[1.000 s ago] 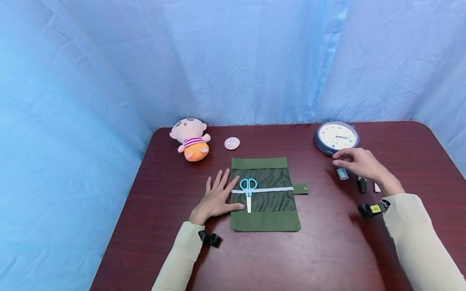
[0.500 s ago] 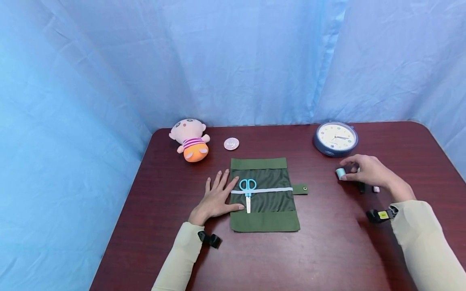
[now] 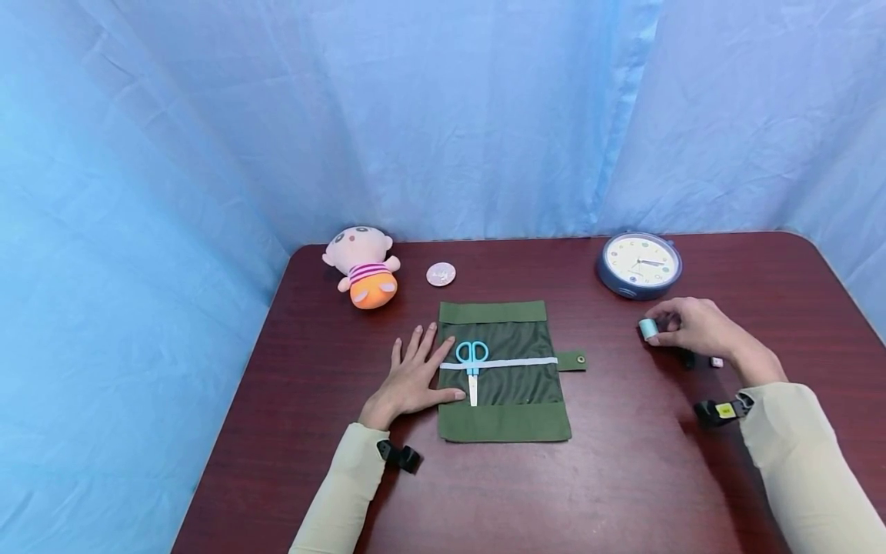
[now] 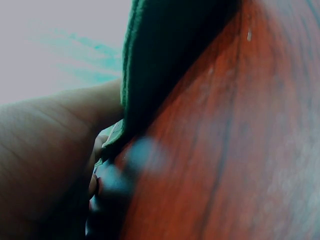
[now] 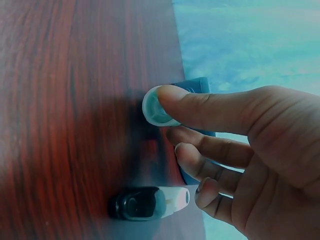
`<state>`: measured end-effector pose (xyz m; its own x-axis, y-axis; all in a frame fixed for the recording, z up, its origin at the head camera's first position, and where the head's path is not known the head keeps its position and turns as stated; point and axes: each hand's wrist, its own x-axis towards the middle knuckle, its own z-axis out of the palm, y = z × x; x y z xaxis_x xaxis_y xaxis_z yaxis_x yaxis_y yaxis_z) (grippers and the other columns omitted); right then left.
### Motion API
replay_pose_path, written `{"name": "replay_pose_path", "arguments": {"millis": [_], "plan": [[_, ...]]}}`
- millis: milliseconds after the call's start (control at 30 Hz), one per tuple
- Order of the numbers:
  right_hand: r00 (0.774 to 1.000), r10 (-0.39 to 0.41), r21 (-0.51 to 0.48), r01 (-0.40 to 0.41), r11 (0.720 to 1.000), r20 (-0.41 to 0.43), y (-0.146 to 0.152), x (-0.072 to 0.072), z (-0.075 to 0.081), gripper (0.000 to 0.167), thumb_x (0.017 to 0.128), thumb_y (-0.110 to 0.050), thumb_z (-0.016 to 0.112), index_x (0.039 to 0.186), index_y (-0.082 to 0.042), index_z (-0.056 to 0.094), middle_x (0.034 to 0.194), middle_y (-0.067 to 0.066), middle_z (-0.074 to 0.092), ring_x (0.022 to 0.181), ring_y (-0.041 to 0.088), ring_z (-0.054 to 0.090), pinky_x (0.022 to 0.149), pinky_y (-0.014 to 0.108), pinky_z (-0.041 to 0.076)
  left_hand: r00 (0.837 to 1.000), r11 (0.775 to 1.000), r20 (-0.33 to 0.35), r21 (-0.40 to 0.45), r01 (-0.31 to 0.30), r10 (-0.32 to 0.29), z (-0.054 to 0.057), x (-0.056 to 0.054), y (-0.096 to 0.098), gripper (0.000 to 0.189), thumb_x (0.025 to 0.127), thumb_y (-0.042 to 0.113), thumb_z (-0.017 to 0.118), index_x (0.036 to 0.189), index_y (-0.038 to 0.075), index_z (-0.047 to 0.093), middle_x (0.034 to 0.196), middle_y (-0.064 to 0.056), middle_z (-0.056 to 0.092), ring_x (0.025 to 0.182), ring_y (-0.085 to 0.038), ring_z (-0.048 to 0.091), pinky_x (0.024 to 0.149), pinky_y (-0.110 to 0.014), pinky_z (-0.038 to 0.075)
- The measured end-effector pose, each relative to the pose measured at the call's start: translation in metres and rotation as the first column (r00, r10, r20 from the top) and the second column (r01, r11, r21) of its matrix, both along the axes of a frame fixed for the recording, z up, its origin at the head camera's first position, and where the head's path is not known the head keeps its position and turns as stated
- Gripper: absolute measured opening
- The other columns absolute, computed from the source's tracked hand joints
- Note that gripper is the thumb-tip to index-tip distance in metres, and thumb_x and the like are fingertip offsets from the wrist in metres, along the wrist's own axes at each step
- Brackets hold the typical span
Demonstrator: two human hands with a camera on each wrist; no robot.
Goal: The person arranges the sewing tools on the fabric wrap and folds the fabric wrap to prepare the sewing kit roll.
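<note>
So the light-blue spool [image 3: 647,330] is over to the right of the green case [image 3: 504,424], past its snap tab [image 3: 571,361], and the right hand [image 3: 701,334] has it pinched, thumb on one end. Can't tell if it's off the table. I'd call this the pick-up step; next move probably just needs a steady pinch and a lift that misses the black-and-white thing [image 5: 150,203], also right of the case. Left hand [image 3: 407,382] is spread flat on the case's left edge, gripping nothing. Scissors [image 3: 473,372] sit in the case's white band [image 3: 515,362]. Clock's [image 3: 640,260] behind-right of the case, plush [image 3: 364,271] behind-left.
</note>
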<state>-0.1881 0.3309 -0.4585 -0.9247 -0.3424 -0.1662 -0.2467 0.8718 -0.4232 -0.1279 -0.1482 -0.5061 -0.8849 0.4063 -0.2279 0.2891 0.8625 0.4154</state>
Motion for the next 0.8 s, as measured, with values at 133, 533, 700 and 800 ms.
{"name": "replay_pose_path", "arguments": {"millis": [133,533,700,800], "plan": [[1.0,-0.017,-0.013,0.017,1.0,-0.006,-0.005,0.0,0.001,0.031,0.083,-0.022,0.081,0.108,-0.007,0.074,0.096,0.006,0.073,0.082,0.012,0.06,0.069,0.027,0.048,1.0,1.0,0.0,-0.001,0.0,0.0,0.001,0.0,0.0,0.096,0.086,0.065,0.065,0.162,0.028,0.018,0.172,-0.006,-0.003,0.159,-0.033,-0.007,0.123,-0.066,-0.003],[1.0,-0.023,-0.055,0.024,0.998,0.016,-0.029,0.0,0.004,0.029,0.085,-0.023,0.078,0.108,-0.007,0.072,0.092,0.004,0.071,0.078,0.013,0.057,0.066,0.027,0.045,1.0,1.0,-0.003,-0.001,0.002,-0.002,0.0,0.001,-0.001,0.096,0.086,0.064,0.065,0.162,0.027,0.019,0.172,-0.007,-0.003,0.159,-0.033,-0.007,0.123,-0.066,-0.003],[1.0,-0.003,-0.08,0.001,0.997,-0.015,-0.041,-0.002,0.003,0.027,0.085,-0.026,0.08,0.106,-0.01,0.073,0.084,0.001,0.069,0.073,0.009,0.056,0.066,0.027,0.044,1.0,1.0,-0.017,0.018,0.008,-0.007,-0.001,0.001,-0.001,0.096,0.086,0.061,0.067,0.161,0.025,0.021,0.172,-0.01,0.0,0.159,-0.036,-0.004,0.122,-0.068,-0.002],[0.999,0.016,-0.096,-0.019,0.995,-0.034,-0.049,-0.004,0.003,0.027,0.085,-0.028,0.08,0.104,-0.011,0.073,0.079,-0.001,0.067,0.069,0.007,0.055,0.065,0.026,0.043,1.0,1.0,-0.013,0.011,0.006,-0.006,0.0,0.0,-0.001,0.095,0.086,0.063,0.066,0.162,0.026,0.021,0.172,-0.009,0.0,0.159,-0.035,-0.005,0.122,-0.067,-0.002]]}}
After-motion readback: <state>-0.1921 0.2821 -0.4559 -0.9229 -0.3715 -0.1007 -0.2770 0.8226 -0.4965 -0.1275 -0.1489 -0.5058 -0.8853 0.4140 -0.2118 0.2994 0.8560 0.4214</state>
